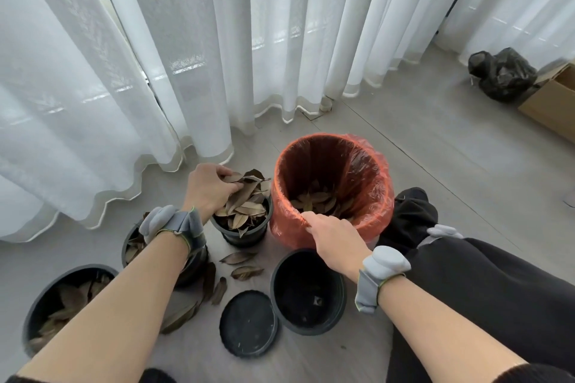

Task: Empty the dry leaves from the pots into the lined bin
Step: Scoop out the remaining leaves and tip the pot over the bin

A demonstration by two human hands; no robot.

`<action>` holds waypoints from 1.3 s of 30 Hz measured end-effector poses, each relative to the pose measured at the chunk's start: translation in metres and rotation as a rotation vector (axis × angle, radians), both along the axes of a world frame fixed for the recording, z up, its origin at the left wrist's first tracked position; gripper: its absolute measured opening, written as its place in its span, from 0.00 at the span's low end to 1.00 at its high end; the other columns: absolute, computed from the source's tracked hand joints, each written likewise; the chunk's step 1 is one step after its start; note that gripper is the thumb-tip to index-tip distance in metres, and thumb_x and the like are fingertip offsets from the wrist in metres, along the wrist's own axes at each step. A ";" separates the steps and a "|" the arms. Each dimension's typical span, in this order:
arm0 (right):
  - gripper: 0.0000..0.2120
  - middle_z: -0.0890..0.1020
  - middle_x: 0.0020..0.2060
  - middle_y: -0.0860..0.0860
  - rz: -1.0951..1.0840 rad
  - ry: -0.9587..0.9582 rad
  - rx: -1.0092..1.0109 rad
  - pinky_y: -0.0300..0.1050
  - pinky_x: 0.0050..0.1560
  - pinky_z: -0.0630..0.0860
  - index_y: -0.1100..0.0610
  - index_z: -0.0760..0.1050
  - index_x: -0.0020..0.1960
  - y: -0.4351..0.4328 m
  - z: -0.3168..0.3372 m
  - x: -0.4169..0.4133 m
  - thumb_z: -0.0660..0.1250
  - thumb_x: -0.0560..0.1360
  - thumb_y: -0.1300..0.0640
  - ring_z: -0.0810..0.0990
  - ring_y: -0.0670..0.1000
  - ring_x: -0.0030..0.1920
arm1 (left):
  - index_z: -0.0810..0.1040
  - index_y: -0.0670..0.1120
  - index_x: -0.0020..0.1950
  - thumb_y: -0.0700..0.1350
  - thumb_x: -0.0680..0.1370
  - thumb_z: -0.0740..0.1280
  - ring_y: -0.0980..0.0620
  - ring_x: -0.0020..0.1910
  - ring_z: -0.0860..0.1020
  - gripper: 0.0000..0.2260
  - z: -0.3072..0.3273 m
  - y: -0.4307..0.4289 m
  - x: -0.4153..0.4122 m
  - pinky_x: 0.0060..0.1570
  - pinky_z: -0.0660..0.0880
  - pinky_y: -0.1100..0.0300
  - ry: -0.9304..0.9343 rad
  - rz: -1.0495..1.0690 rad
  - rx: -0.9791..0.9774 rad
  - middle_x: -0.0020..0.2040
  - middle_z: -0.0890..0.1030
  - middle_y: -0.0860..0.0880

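A bin lined with an orange plastic bag stands on the floor, with some dry leaves at its bottom. My right hand pinches the liner at the bin's near rim. Left of the bin a small black pot is heaped with dry brown leaves. My left hand grips a bunch of those leaves at the top of the heap. An empty black pot sits in front of the bin. Two more pots with leaves stand at the left, partly hidden by my left arm.
A black saucer lies on the floor beside the empty pot. Several loose leaves are scattered between the pots. White curtains hang close behind. A black bag and a cardboard box sit at the far right. My dark-trousered legs lie to the right.
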State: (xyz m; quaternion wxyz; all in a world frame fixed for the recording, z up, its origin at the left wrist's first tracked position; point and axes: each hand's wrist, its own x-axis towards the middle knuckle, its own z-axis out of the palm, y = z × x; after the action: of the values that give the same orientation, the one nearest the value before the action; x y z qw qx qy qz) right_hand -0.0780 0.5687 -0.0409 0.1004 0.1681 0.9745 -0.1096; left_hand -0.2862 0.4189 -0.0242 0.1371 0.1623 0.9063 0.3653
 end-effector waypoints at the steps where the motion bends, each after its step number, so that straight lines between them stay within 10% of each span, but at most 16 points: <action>1: 0.13 0.78 0.57 0.50 -0.001 -0.002 -0.005 0.52 0.53 0.69 0.50 0.64 0.67 0.000 0.000 0.000 0.50 0.84 0.56 0.77 0.59 0.56 | 0.84 0.44 0.54 0.46 0.69 0.77 0.53 0.49 0.78 0.15 0.004 -0.002 0.003 0.49 0.69 0.64 -0.001 0.001 0.006 0.49 0.83 0.49; 14: 0.19 0.75 0.61 0.51 -0.084 0.015 0.064 0.50 0.65 0.65 0.52 0.68 0.69 0.006 0.009 0.014 0.56 0.81 0.46 0.71 0.55 0.63 | 0.80 0.49 0.59 0.49 0.68 0.78 0.68 0.46 0.76 0.21 0.055 0.076 0.057 0.44 0.65 0.81 0.032 -0.349 0.308 0.48 0.79 0.59; 18: 0.18 0.76 0.61 0.51 -0.096 0.026 0.070 0.50 0.64 0.66 0.52 0.69 0.68 0.018 0.011 0.026 0.56 0.81 0.46 0.72 0.54 0.61 | 0.76 0.49 0.64 0.51 0.70 0.76 0.57 0.60 0.72 0.24 0.028 0.093 0.066 0.58 0.64 0.68 -0.059 -0.609 0.054 0.60 0.77 0.53; 23: 0.17 0.78 0.57 0.47 0.006 0.051 0.096 0.47 0.60 0.67 0.47 0.68 0.69 0.023 0.001 0.034 0.50 0.84 0.48 0.76 0.52 0.56 | 0.78 0.48 0.58 0.46 0.76 0.69 0.51 0.53 0.78 0.10 0.008 0.077 0.045 0.57 0.74 0.55 0.068 -0.204 0.233 0.54 0.80 0.50; 33: 0.14 0.82 0.44 0.46 0.001 0.163 0.133 0.47 0.48 0.68 0.47 0.74 0.61 0.017 -0.020 0.007 0.51 0.84 0.52 0.79 0.53 0.44 | 0.62 0.58 0.74 0.65 0.73 0.64 0.40 0.74 0.55 0.31 -0.081 0.006 0.009 0.70 0.56 0.47 0.142 -0.354 -0.647 0.77 0.59 0.47; 39: 0.15 0.81 0.44 0.45 -0.028 0.156 0.144 0.45 0.49 0.67 0.46 0.73 0.62 0.011 -0.023 0.005 0.50 0.84 0.52 0.77 0.51 0.44 | 0.61 0.57 0.75 0.61 0.75 0.64 0.37 0.68 0.65 0.29 -0.098 0.019 0.021 0.65 0.65 0.46 0.017 -0.378 -0.763 0.75 0.59 0.44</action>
State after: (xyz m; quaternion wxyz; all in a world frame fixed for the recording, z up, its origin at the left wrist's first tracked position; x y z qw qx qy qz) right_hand -0.0730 0.5797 -0.0637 0.0102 0.1796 0.9822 -0.0533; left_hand -0.2655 0.4376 -0.1217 0.2443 0.2663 0.9320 -0.0290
